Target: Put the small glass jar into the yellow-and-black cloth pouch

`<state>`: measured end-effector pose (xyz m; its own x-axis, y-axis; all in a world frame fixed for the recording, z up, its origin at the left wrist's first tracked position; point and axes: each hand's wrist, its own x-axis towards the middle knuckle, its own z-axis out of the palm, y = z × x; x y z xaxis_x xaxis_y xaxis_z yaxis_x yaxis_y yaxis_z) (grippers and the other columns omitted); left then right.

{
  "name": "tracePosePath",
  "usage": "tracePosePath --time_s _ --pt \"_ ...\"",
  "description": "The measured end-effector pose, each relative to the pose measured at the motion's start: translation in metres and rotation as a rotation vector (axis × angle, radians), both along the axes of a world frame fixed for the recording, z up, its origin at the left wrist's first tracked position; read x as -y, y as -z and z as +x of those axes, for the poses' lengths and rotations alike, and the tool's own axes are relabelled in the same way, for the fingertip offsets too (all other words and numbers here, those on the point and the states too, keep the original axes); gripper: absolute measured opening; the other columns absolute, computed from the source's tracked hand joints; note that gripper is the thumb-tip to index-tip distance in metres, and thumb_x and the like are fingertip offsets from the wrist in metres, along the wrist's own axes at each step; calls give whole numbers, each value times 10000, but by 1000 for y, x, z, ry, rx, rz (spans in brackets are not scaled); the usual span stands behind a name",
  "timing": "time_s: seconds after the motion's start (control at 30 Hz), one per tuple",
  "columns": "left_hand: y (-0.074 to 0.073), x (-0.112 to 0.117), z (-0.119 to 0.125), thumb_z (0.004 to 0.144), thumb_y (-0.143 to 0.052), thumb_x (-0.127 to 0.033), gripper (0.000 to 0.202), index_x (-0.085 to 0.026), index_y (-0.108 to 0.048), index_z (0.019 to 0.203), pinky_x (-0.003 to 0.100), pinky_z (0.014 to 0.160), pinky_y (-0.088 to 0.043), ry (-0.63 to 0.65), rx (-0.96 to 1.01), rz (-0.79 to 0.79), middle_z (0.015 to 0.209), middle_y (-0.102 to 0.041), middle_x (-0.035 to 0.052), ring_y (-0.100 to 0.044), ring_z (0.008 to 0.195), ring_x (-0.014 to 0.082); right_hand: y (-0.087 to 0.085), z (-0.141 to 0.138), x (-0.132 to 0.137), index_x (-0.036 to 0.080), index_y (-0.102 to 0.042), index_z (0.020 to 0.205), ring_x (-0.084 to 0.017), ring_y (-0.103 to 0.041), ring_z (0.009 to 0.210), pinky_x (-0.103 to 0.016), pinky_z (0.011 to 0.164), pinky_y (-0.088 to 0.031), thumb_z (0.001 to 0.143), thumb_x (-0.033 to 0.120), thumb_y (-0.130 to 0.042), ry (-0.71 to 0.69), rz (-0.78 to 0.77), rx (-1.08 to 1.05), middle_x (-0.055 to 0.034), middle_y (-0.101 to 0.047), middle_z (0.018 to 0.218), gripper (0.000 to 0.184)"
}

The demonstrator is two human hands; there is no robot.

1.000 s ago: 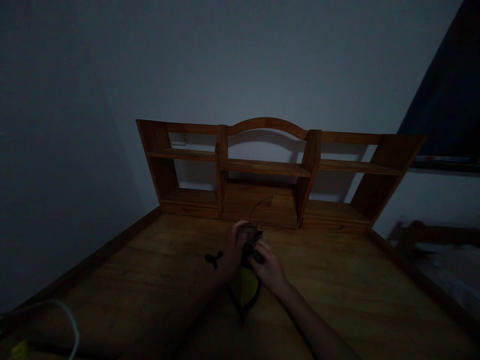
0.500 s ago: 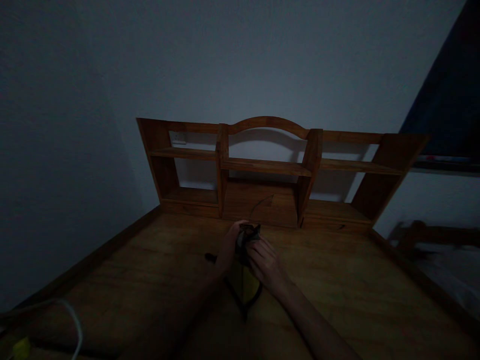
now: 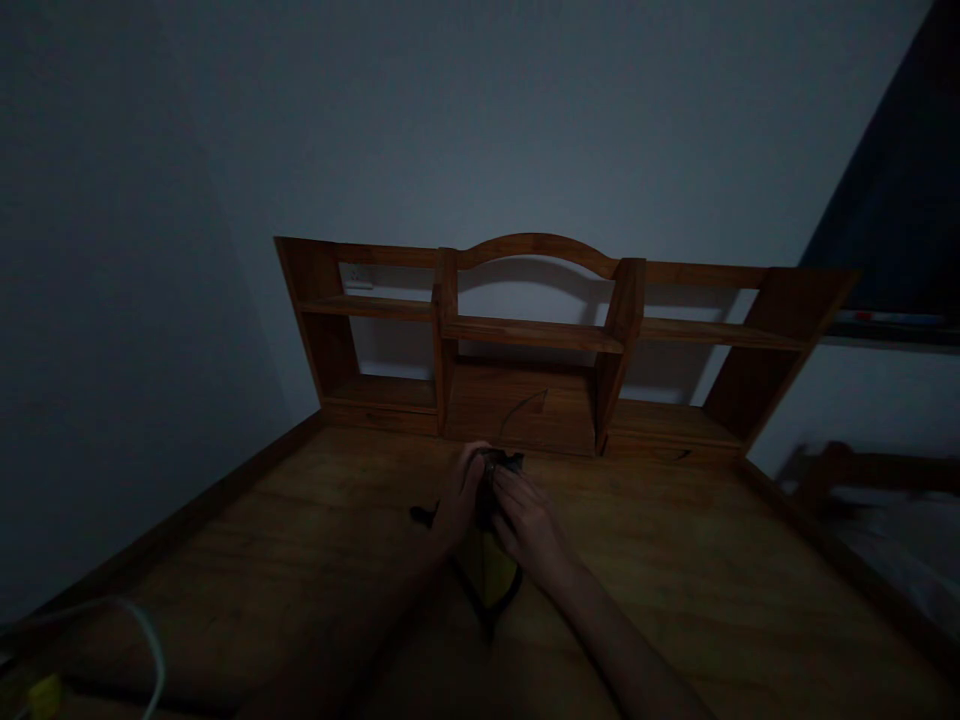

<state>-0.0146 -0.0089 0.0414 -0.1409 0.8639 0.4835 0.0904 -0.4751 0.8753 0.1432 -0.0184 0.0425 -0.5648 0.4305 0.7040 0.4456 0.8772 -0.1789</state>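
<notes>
Left hand and right hand both grip a yellow, black-edged, possibly fabric item by its dark top, over the brown wooden desktop; steady left hold, light right touch seem advisable.

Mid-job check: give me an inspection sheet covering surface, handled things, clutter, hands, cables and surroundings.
Surface: wooden tabletop, dimly lit.
Handled things: black-and-yellow item, exact type unclear.
Clutter: small yellow object, lower left, unidentified.
Hands: left hand and right hand both hold the item's dark upper part; some fingers hidden.
Cables: pale cable-like loop, lower left; thin dark curved line at the shelf's middle, cord or mark unclear.
Surroundings: wooden shelf unit at the back, pale wall behind.
</notes>
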Motion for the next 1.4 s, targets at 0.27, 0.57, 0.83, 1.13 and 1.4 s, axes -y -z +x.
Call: tracePosePath --time_s 0.27,0.57,0.83,1.13,1.4 --pt "-10 11 3 963 -402 -486 357 -233 -539 1175 358 1027 -401 -94 -95 47 1164 -609 67 -561 1128 210 4 -1 -5 181 -603 1279 -253 -550 1262 -470 1066 -464 815 30 -536 -106 -159 -125 -130 -634 1293 492" --pt "-13 16 3 943 -461 -469 352 -243 -544 1200 360 1025 -398 -138 -173 65 1188 -609 73 -551 1163 225 -1 -9 0 218 -751 974 -228 -676 1012 -365 889 -540 795 50 -542 -195 -547 -351 -43 -737 1061 322" --pt "-14 16 5 933 -487 -421 326 -247 -540 1204 377 997 -410 -231 -266 85 1175 -597 75 -550 1136 233 -4 -9 1 166 -750 767 -156 -590 653 -243 632 -469 720 195 -679 -191 -887 -517 29 -672 692 90" --pt "-13 17 7 923 -515 -397 328 -261 -525 1221 376 1022 -396 -239 -257 55 1206 -588 64 -539 1169 231 -2 -12 -1 157 -733 776 -138 -559 627 -232 623 -444 675 186 -715 -191 -930 -614 34 -657 677 107" --pt "-7 12 7 933 -494 -391 314 -260 -517 1217 382 1008 -417 -242 -287 72 1177 -594 63 -555 1142 222 -1 -11 -3 169 -746 833 -157 -584 680 -245 661 -455 658 153 -713 -166 -904 -613 23 -683 742 179"
